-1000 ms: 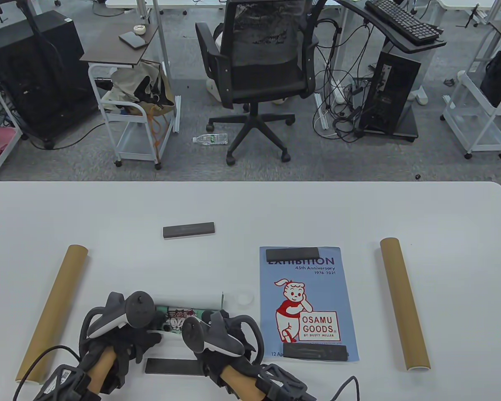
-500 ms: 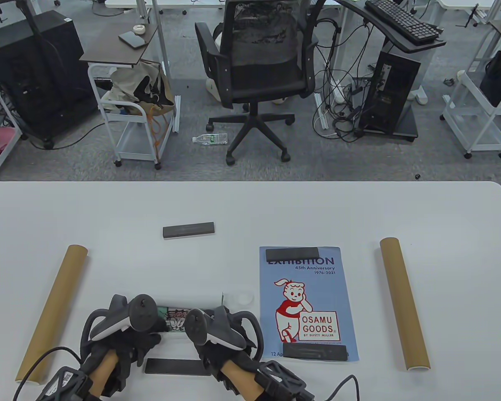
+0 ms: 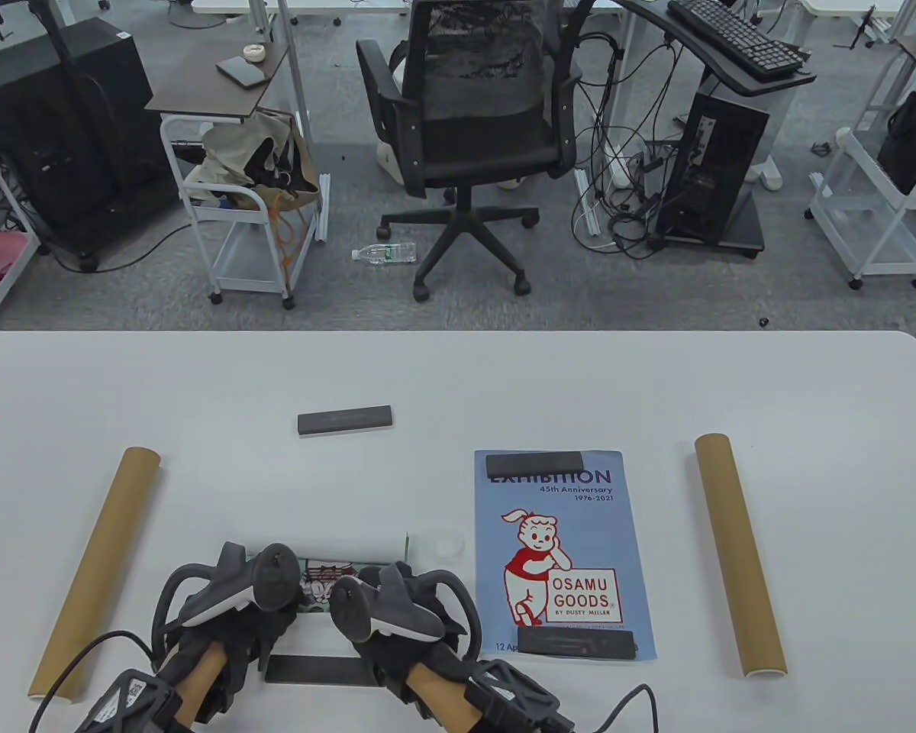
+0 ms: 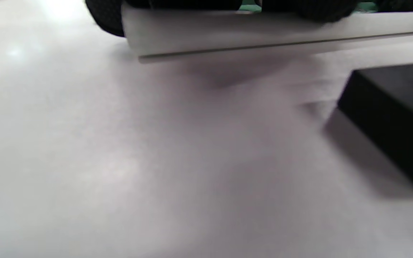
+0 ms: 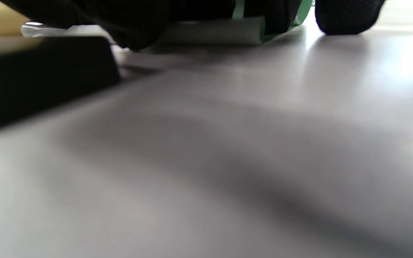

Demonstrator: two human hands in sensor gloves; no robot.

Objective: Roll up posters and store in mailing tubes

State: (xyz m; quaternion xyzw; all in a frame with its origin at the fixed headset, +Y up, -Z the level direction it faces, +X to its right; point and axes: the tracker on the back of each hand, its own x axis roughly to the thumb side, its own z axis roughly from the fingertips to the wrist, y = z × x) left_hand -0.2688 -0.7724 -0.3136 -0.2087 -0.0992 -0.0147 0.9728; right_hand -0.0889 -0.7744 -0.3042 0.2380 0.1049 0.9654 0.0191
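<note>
Reaching in from the near edge, the left hand point(image 3: 233, 611) and right hand point(image 3: 397, 611) lie side by side, fingers forward, both pressing on the roll point(image 3: 343, 565), a partly rolled poster near the table's point(image 3: 458, 382) near-left. Its long axis runs left to right. A dark bar point(image 3: 317, 670) lies between the wrists, nearer than the roll.

From the table view the trackers hide the fingers. The left wrist view shows fingertips point(image 4: 321, 9) on top of the roll's white outside point(image 4: 264, 32); the right wrist view shows the roll's green edge point(image 5: 264, 25) and one fingertip point(image 5: 348, 16) touching the table just beside it.

Right of the hands lies a flat blue poster point(image 3: 561, 553), long axis near to far. One tube point(image 3: 95, 573) lies far left, another point(image 3: 739, 553) far right.
</note>
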